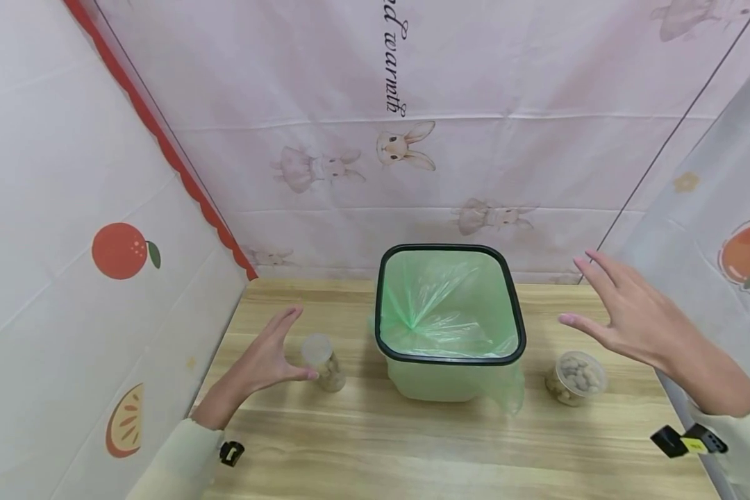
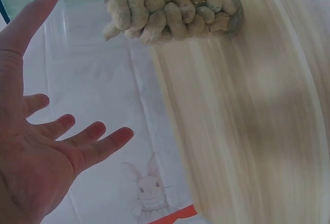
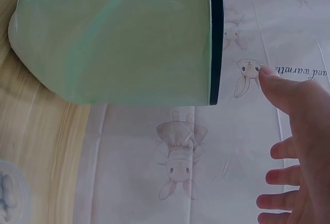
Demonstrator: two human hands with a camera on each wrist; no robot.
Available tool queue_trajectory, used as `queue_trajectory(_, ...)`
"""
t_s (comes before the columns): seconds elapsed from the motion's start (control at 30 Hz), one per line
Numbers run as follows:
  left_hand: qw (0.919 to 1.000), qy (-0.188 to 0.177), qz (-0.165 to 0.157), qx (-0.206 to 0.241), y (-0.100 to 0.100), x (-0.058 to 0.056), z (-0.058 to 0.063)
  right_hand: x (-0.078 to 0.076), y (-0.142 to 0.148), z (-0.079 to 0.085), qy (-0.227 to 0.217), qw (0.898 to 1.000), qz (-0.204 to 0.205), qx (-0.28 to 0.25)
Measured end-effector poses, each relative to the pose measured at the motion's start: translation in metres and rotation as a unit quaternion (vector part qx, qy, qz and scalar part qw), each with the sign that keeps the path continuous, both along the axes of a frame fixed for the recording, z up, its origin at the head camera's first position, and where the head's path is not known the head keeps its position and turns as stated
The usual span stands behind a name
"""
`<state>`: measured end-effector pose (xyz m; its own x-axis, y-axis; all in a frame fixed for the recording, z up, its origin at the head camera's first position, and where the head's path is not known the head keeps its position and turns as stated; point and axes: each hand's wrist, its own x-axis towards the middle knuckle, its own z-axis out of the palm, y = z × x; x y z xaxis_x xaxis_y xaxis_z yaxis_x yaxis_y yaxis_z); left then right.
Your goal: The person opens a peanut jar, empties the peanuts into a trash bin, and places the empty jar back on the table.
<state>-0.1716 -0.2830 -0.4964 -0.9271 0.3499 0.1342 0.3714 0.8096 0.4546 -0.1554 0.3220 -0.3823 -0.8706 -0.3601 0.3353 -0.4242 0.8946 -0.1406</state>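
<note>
My left hand (image 1: 267, 357) is held with fingers and thumb spread beside a tall clear jar (image 1: 330, 368) with a whitish lid. In the left wrist view, unshelled peanuts (image 2: 178, 15) fill the lower part of that jar, and the palm faces it without gripping. On the other side, my right hand (image 1: 640, 319) hovers with parted fingers above and to the right of a short round clear tub (image 1: 575, 378). Pale nut-like pieces fill the tub; their kind is unclear. Between the hands stands a bin (image 1: 453, 361) with a black rim, lined with a thin green plastic bag (image 1: 425, 292).
Everything stands on a light wood-grain table (image 1: 375, 444). A pink cloth printed with rabbits (image 1: 406, 146) hangs behind it, and white sheets with fruit prints (image 1: 120, 250) close off the left and right sides. Part of the green bag hangs outside the bin.
</note>
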Motion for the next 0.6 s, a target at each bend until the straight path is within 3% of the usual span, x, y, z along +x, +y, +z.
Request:
queue_trajectory(0.33, 0.9984, -0.035, 0.005, 0.043, 0.001, 0.001, -0.011, -0.003, -0.008, 0.008, 0.042, 0.999, 0.031, -0.007)
queue_trajectory(0.6, 0.9944, -0.068, 0.006, 0.081, 0.004, 0.003, -0.023, -0.001, -0.014, 0.016, 0.051, 0.998, 0.032, 0.004)
